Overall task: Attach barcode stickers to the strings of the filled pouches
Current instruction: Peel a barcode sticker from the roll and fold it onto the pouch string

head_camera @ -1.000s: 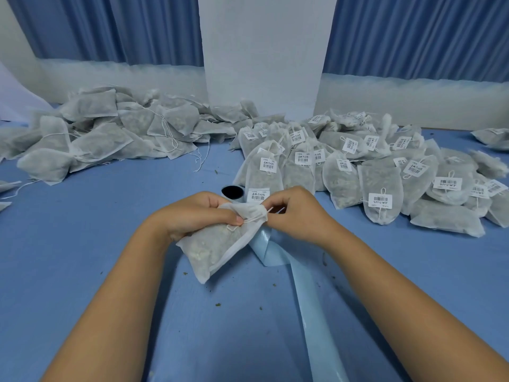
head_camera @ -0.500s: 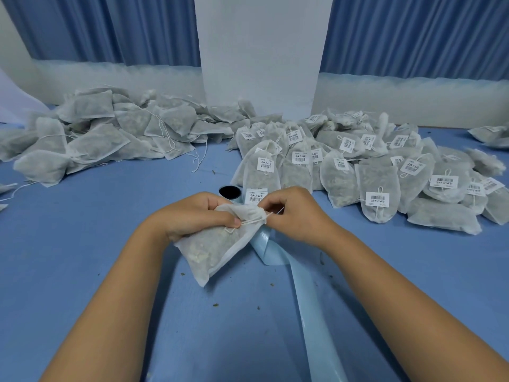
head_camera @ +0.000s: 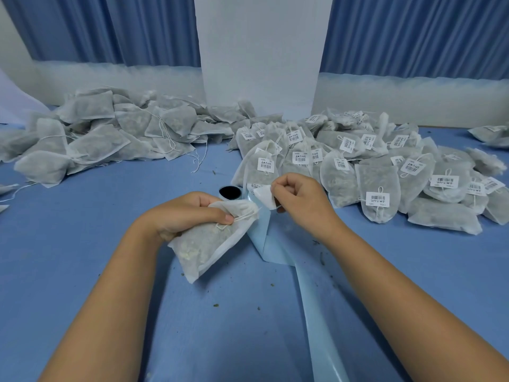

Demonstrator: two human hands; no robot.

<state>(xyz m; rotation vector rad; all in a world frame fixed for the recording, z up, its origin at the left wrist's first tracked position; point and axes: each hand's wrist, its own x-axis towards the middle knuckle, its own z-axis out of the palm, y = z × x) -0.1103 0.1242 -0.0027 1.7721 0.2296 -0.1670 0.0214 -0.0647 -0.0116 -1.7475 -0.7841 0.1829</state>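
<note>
On my feed, the left hand (head_camera: 190,213) grips the filled pouch (head_camera: 209,244) at its gathered neck, fingers curled and thumb pinning the string (head_camera: 242,216) against the fabric. The pouch hangs tilted just above the blue table (head_camera: 82,244). The right hand (head_camera: 300,199) has curled fingers too, its fingertips pinching a white sticker (head_camera: 264,195) just over the pale blue backing strip (head_camera: 264,235). I can't tell whether the sticker is fully off it. Unlabelled pouches (head_camera: 91,133) are heaped far left and labelled pouches (head_camera: 385,166) are heaped right.
</note>
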